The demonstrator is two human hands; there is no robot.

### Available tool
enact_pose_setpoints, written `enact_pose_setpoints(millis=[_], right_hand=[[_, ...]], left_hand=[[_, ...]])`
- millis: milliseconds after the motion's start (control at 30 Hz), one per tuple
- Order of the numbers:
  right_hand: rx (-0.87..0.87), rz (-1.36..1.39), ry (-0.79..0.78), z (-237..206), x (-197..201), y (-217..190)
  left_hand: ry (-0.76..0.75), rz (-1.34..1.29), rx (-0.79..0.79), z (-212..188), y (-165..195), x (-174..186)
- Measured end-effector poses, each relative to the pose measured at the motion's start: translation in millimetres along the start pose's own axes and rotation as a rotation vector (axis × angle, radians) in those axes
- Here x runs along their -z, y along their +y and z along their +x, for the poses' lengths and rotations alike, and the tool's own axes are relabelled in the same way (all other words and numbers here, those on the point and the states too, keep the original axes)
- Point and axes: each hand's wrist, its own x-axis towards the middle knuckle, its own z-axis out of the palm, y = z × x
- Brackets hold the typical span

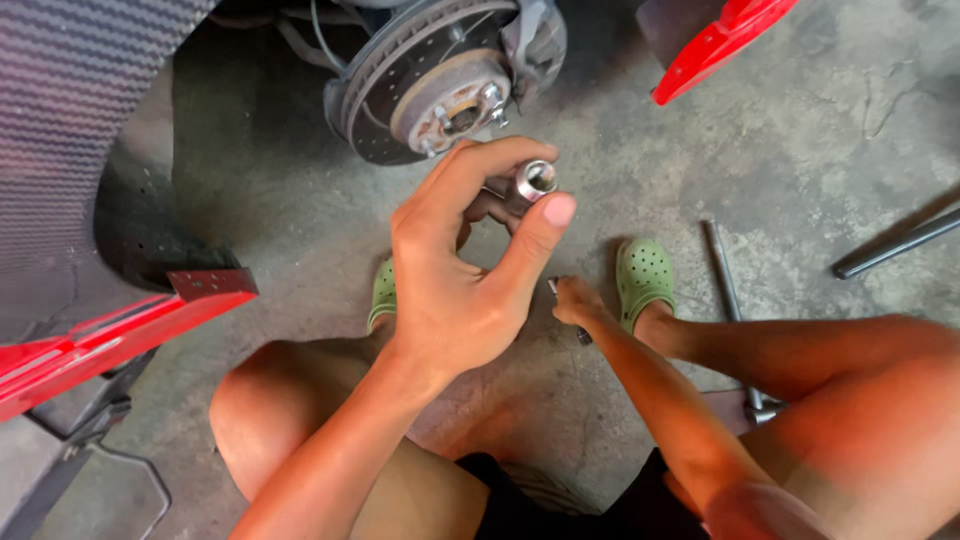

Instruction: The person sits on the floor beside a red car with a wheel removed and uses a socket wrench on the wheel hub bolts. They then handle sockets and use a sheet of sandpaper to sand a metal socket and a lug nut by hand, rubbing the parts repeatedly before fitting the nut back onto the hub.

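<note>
My left hand [462, 275] is raised in front of me and holds a small silver metal socket or nut [534, 180] between thumb and fingers, its open end facing up. Lower down, my right hand [578, 303] reaches to the concrete floor between my feet and closes on a small dark metal piece [553, 287]. Beyond my hands a bare brake disc and wheel hub [440, 85] with studs sticks out of the wheel arch, with no wheel on it.
Green clogs [643, 278] are on my feet. A long steel wrench bar [727, 285] lies on the floor at right, a dark rod [895, 245] farther right. Red car bodywork [110, 335] runs along the left, another red panel [722, 40] at the top.
</note>
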Motion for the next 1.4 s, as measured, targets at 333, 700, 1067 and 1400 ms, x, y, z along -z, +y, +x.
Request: enact_pose_setpoints(millis=[333,700,1067,1400], right_hand=[[-0.014,0.062,0.222,-40.7,-11.5,-55.8],[0.241,-0.191,0.290,-9.9,73.2,-31.2],[0.522,0.322,0.442,-205.6,323.5,-54.9],[0.796,0.696,0.253,-245.7,316.9,-24.9]], left_hand=[[0.268,-0.823,0.479,11.2,-11.2,54.8],[0.204,-0.447,0.468,11.3,-36.6,30.5],[-0.115,0.887,0.107,14.6,0.9,-41.3],[-0.359,0.267,0.349,18.1,-21.0,-58.3]])
